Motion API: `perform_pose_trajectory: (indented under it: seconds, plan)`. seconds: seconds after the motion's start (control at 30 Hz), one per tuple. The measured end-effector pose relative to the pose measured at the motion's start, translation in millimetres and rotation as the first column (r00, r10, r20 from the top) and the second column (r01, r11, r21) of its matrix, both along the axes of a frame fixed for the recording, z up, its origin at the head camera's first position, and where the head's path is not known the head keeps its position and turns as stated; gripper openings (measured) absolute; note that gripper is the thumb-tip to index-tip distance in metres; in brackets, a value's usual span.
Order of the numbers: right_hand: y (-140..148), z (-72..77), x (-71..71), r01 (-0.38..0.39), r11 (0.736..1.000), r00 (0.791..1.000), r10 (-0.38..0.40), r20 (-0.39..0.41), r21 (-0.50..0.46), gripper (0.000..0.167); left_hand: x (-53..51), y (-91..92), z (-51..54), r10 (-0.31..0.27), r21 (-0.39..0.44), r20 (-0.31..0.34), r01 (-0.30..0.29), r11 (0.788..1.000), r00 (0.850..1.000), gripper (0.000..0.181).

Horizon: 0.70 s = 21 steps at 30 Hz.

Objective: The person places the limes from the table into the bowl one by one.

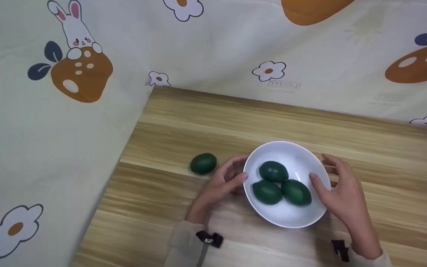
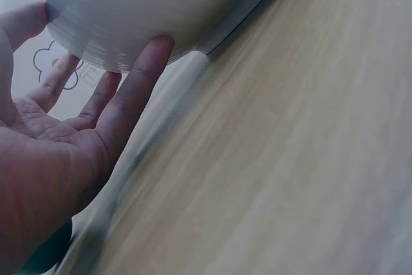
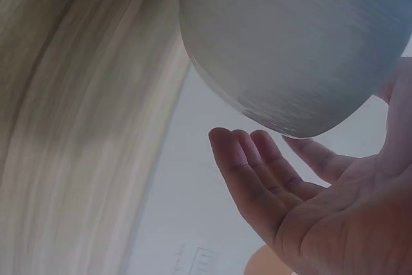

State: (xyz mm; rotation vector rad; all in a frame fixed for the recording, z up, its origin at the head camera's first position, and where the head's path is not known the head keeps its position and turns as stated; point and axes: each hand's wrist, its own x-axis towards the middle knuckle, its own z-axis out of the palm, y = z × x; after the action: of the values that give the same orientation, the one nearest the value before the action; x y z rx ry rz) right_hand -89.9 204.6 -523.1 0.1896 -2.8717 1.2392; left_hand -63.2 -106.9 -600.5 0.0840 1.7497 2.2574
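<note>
A round white bowl (image 1: 282,218) stands between both hands, holding three dark green lemon-shaped fruits (image 1: 273,171). My left hand (image 1: 222,181) grips the bowl's left side, thumb at the rim and fingertips (image 2: 158,49) against the outer wall. On the opposite side is my right hand (image 1: 343,194). Its thumb reaches over the rim, while most of its fingers (image 3: 248,185) hang loosely outside, apart from the wall in the right wrist view. Another green fruit (image 1: 203,163) lies on the table just left of my left hand. Whether the bowl's base touches the table, I cannot tell.
The wood-grain table (image 1: 154,196) meets a cloth (image 1: 213,55) printed with flowers, a rabbit and orange fruit along its back and left edges. Black straps (image 1: 209,239) sit at both wrists, by light sleeves.
</note>
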Motion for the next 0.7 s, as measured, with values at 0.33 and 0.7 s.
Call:
perform_pose_trajectory:
  seconds: [0.33,0.7]
  plan:
    - [7.0,-6.4,-3.1,-0.023,1.000,0.999,0.023,0.042,0.000,0.064,0.7,2.7,1.2,0.005,-0.029,-0.009,-0.005,1.000,1.000,0.055]
    - [9.8,-10.7,-8.2,-0.006,0.998,0.990,0.015,0.141,-0.062,0.046,0.6,0.7,1.0,0.013,-0.034,-0.019,-0.013,0.999,1.000,0.055]
